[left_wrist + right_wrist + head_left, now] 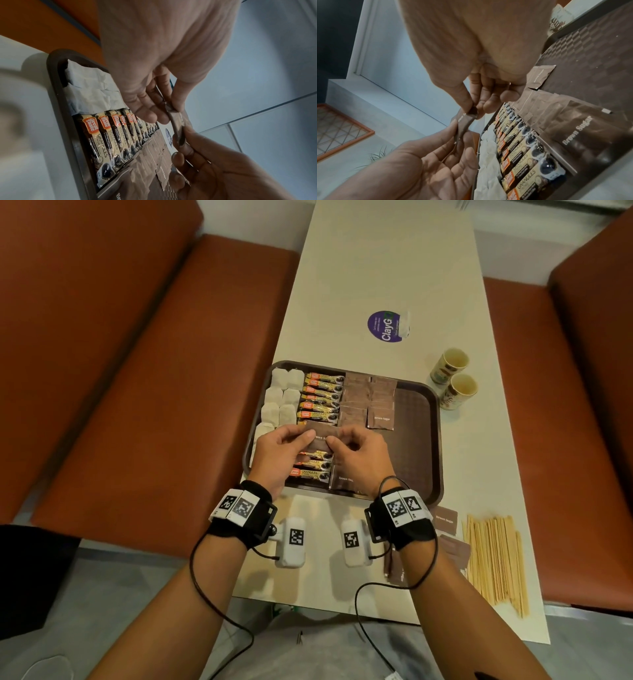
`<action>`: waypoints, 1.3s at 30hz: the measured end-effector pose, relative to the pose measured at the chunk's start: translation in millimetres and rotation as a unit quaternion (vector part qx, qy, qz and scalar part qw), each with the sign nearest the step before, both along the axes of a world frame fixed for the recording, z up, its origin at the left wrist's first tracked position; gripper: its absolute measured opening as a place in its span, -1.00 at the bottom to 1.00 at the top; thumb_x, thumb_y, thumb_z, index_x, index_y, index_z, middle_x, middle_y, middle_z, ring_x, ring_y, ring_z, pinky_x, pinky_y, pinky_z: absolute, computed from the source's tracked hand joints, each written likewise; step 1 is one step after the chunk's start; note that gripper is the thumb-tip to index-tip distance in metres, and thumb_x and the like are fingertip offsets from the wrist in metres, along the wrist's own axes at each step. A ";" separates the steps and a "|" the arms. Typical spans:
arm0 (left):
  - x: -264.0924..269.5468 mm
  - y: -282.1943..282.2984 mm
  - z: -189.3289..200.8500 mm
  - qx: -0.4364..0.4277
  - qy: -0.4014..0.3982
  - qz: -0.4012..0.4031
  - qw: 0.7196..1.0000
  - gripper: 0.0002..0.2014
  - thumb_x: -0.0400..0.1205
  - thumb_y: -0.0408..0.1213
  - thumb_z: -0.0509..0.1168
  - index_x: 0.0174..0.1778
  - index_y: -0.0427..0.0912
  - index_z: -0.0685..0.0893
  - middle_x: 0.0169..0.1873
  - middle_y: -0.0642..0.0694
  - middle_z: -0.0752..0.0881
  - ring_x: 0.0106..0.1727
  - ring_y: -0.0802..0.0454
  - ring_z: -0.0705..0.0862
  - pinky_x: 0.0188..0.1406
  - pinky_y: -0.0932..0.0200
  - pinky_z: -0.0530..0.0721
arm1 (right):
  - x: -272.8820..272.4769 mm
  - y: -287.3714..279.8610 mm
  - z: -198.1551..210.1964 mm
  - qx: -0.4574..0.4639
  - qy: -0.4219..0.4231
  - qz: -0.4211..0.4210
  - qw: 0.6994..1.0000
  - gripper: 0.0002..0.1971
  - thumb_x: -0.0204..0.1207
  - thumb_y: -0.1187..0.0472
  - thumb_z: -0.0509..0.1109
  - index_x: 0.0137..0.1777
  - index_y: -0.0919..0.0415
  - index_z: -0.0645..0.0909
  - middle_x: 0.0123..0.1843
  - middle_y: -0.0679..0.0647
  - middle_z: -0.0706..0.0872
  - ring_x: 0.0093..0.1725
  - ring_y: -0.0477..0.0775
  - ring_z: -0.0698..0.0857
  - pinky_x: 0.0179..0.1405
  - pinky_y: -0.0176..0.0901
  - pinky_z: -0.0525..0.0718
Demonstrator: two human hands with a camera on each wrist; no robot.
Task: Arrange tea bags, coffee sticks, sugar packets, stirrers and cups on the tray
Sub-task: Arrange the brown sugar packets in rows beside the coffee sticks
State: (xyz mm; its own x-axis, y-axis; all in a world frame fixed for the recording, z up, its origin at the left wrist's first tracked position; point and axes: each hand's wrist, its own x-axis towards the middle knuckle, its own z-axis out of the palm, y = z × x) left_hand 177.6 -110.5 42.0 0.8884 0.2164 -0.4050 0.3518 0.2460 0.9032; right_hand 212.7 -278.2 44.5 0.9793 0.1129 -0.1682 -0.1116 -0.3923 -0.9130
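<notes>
Sugar step: both hands hover over the tray (pixel 432 440), left hand (pixel 279 448) and right hand (pixel 359 455) pinching one brown sugar packet (pixel 320 434) between fingertips. Next, it probably belongs in the near gap right of the coffee sticks (pixel 322 400); the stirrers (pixel 495 556) and paper cups (pixel 454 378) wait on the table.

Legible text, logged:
- Brown packet (pixel 583 136) at my tray's near end: "Brown Sugar". Same wording on the packet (pixel 381 418) farther up.
- Coffee sticks (pixel 109 140): "GRANULES", "STRONG"; orange badge reads "Great Taste".
- Purple round sticker (pixel 386 326) on worktop: "ClayG…", remainder covered.
- Cup (pixel 448 364) print too blurred to read.
</notes>
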 end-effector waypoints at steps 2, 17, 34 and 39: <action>1.3 -1.8 -0.6 0.008 0.007 -0.004 1.000 -0.81 0.70 -0.27 0.48 0.21 -0.18 0.80 0.06 -0.17 0.88 0.01 -0.03 0.86 -0.13 0.14 0.76 | 4.1 -3.3 -2.4 -0.004 0.002 -0.005 1.000 -0.92 0.54 0.04 0.54 -0.03 -0.02 0.76 -0.16 0.02 0.82 -0.13 0.11 0.82 -0.04 0.21 0.83; 15.3 -13.4 -7.1 0.015 0.044 -0.029 0.999 -0.89 0.76 -0.21 0.41 0.16 -0.09 0.76 0.00 -0.08 0.89 -0.04 0.04 0.82 -0.04 0.09 0.74 | 60.8 -77.7 -27.7 -0.125 -0.002 -0.106 0.986 -0.93 0.56 0.12 0.54 -0.10 0.08 0.75 -0.19 -0.07 0.77 -0.22 -0.13 0.67 -0.17 -0.36 0.59; 24.8 -17.9 -14.1 0.028 0.070 -0.035 0.997 -0.89 0.76 -0.24 0.41 0.16 -0.12 0.77 0.00 -0.10 0.90 -0.04 0.00 0.82 -0.05 0.06 0.74 | 94.5 -86.0 -54.0 -0.179 0.062 -0.179 0.965 -0.83 0.46 0.14 0.63 -0.03 0.15 0.74 -0.17 0.03 0.79 -0.15 -0.05 0.75 -0.04 -0.26 0.64; 23.1 -17.3 -14.5 0.028 0.070 -0.037 0.996 -0.90 0.76 -0.24 0.40 0.15 -0.12 0.77 -0.01 -0.11 0.90 -0.06 0.02 0.82 -0.12 0.13 0.73 | 92.9 -82.8 -53.0 -0.181 0.068 -0.191 0.962 -0.81 0.44 0.13 0.65 -0.07 0.16 0.73 -0.19 0.03 0.78 -0.17 -0.04 0.75 -0.05 -0.24 0.67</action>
